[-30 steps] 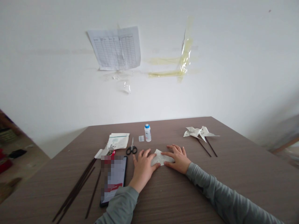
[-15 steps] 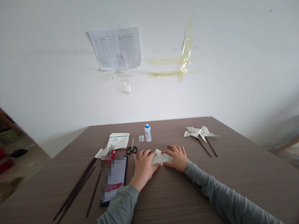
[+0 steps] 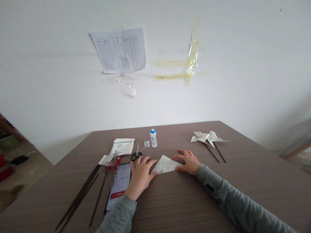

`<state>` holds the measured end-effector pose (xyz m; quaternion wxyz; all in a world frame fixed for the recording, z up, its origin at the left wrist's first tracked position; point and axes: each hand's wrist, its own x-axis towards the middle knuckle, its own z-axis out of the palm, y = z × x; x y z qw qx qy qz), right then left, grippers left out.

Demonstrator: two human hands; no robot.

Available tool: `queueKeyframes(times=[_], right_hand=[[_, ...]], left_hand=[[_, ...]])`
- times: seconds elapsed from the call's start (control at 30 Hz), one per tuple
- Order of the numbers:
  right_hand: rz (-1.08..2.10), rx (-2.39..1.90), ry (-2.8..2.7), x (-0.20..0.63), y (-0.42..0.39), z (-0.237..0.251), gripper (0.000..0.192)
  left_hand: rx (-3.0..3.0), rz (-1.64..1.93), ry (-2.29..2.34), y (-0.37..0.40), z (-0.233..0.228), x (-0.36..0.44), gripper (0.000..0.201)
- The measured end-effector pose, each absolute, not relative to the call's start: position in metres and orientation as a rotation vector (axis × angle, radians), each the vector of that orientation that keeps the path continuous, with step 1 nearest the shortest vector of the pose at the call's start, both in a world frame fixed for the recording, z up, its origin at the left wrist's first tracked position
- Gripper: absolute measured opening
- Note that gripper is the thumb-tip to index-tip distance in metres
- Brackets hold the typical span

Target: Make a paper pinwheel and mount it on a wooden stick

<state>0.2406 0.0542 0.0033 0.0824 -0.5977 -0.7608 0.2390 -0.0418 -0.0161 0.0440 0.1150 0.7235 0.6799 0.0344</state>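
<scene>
Head view, lower centre: left hand (image 3: pixel 140 173) and right hand (image 3: pixel 188 160) flat, fingers spread, pressing folded paper (image 3: pixel 166 164) onto bench (image 3: pixel 243 174).

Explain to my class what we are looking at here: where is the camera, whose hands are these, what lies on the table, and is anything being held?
The camera sits on a person's head, looking forward and down, so the two arms in grey sleeves are that person's own. No machine is involved. The left hand and the right hand lie flat on a brown table, each pressing an edge of a folded printed paper between them; nothing is lifted or gripped. To the left lie a phone with its screen lit, dark thin sticks, scissors and a paper packet. Behind the paper stands a small white bottle with a blue cap. Far right lie paper pinwheels on sticks. A printed sheet hangs on the wall.
</scene>
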Motion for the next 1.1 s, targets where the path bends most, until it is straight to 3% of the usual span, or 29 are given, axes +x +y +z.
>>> queueKeyframes(times=[0.67, 1.1], right_hand=[[0.722, -1.882, -2.287, 0.277, 0.078, -0.020, 0.082], [0.671, -1.791, -2.290, 0.271, 0.071, -0.024, 0.076]], left_hand=[[2.068, 0.015, 2.009, -0.016, 0.047, -0.070, 0.065], [2.138, 0.076, 2.000, -0.014, 0.043, -0.075, 0.066]])
